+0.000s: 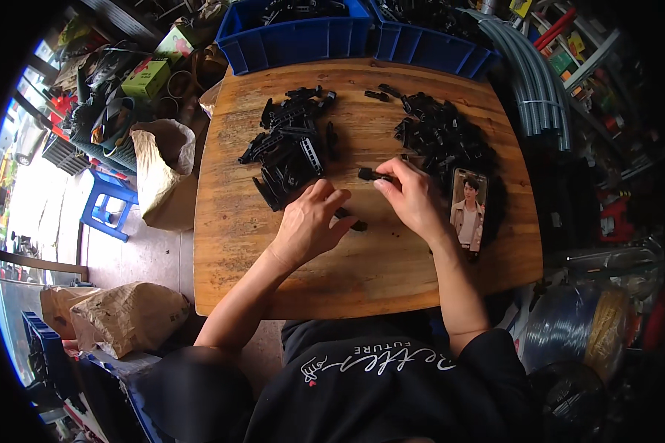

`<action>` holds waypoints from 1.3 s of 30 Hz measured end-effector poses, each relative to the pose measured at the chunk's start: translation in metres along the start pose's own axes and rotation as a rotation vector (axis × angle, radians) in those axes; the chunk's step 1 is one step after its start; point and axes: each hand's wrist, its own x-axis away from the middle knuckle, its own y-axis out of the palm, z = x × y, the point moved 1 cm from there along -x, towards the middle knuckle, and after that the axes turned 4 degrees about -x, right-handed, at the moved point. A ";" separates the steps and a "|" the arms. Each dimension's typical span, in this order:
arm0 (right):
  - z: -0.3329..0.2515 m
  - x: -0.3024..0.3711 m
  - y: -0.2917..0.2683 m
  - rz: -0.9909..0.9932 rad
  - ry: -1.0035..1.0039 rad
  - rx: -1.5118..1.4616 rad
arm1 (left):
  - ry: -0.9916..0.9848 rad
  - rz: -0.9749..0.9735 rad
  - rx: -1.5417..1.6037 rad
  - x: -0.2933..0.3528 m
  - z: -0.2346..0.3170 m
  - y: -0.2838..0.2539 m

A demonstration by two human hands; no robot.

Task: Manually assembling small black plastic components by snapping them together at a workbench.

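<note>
My right hand [415,198] pinches a short black plastic piece [369,174] between thumb and fingertips, above the middle of the wooden table [377,277]. To its left, my left hand [310,221] is curled, palm down, with thumb and forefinger at a longer dark plastic part [356,224]; its grip there is partly hidden. A heap of long black plastic parts [292,151], some with slotted sides, lies just beyond my left hand. Past my right hand is a second heap of smaller black pieces [447,136].
A phone [468,210] showing a person leans by the right heap. Two blue bins [295,40] of black parts stand at the far edge. Left are paper sacks [162,173] and a blue stool [107,203]. Grey hoses [532,81] and a wire spool [573,325] are right.
</note>
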 end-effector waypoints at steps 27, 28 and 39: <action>-0.003 0.021 -0.007 0.095 0.205 -0.640 | -0.205 0.133 -0.262 -0.003 0.000 0.031; -0.003 0.021 -0.008 0.094 0.216 -0.635 | -0.277 0.153 -0.306 -0.002 0.002 0.028; -0.011 0.020 -0.008 -0.099 0.147 -0.551 | -0.413 0.118 0.251 -0.005 -0.006 0.019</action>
